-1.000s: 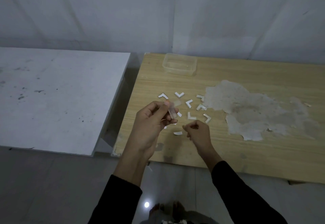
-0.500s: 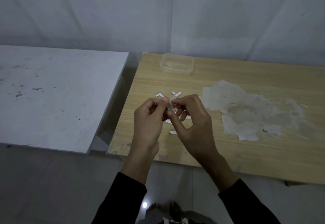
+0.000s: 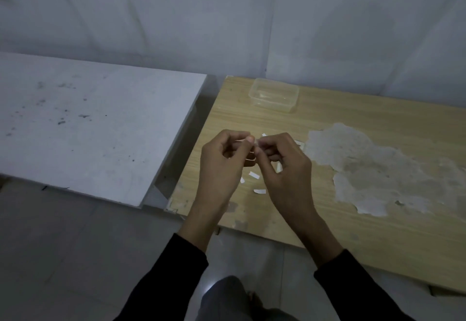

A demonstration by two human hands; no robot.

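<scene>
Small pale piece (image 3: 255,146) pinched btwn left hand (image 3: 222,164) & right hand (image 3: 285,167) fingertips, mostly hidden. Other white bits (image 3: 254,175) lie on wooden table (image 3: 353,220) below.

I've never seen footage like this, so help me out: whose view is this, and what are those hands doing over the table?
There is no machine here. A person wears a camera on the head, so the picture looks down in front of them. The left hand and right hand meet above a wooden table, both pinching one small pale piece, mostly hidden. More white pieces lie on the wood, a clear plastic box stands at the back, and a white table stands to the left.
</scene>
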